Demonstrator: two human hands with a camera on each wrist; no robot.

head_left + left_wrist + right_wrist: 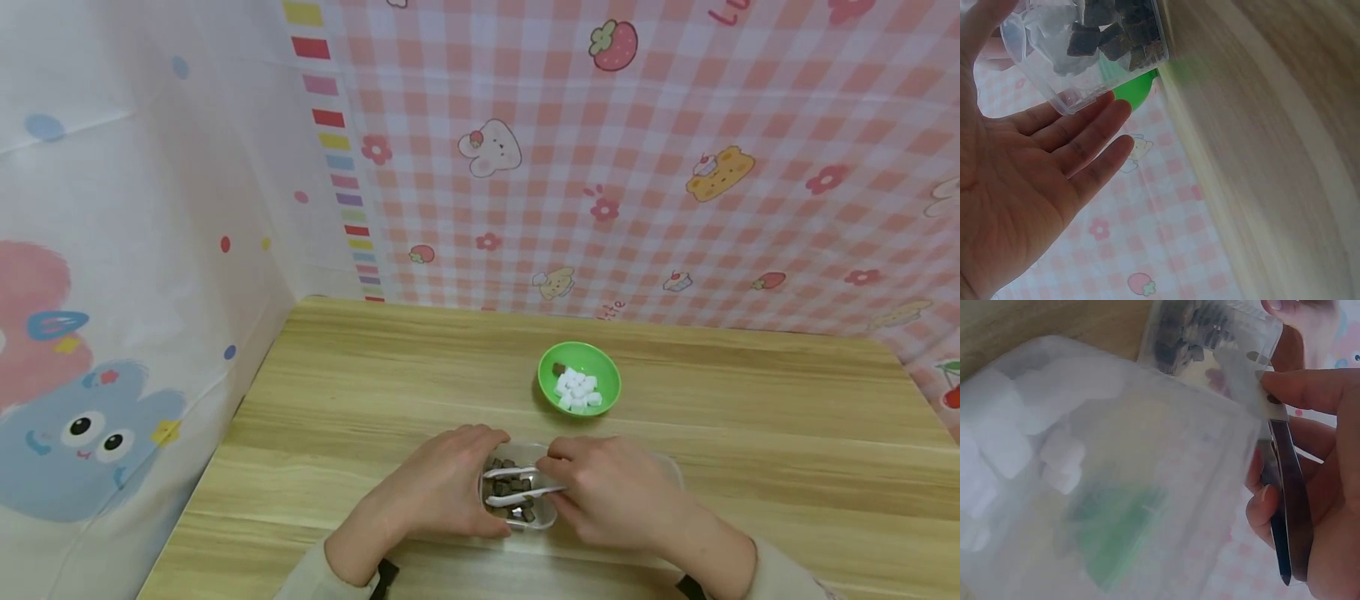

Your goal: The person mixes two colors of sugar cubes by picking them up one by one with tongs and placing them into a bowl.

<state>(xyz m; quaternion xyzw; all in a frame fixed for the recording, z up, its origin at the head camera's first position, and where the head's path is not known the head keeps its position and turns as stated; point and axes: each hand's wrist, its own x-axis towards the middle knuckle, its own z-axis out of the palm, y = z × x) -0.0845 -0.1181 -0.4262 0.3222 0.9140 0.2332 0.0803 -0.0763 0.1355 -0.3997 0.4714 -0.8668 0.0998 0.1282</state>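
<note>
My left hand (446, 487) grips a clear plastic box (1047, 94) from its left end, thumb on the near side and fingers on the far side. Dark brown cubes (1084, 39) lie inside it. With my right hand (622, 492) I hold tongs (525, 495) with white tips and metal arms (1297, 506). The two tips are spread apart inside the box, over the brown cubes; whether they touch any is unclear. Beyond the hands stands a green bowl (602, 364) holding white cubes (577, 388) and one brown cube (558, 368).
A second clear container (1210, 425) with white cubes (1063, 456) stands to the right, mostly hidden under my right hand in the head view. Everything rests on a wooden table (420, 367). A pink checked cloth (525, 208) hangs behind it.
</note>
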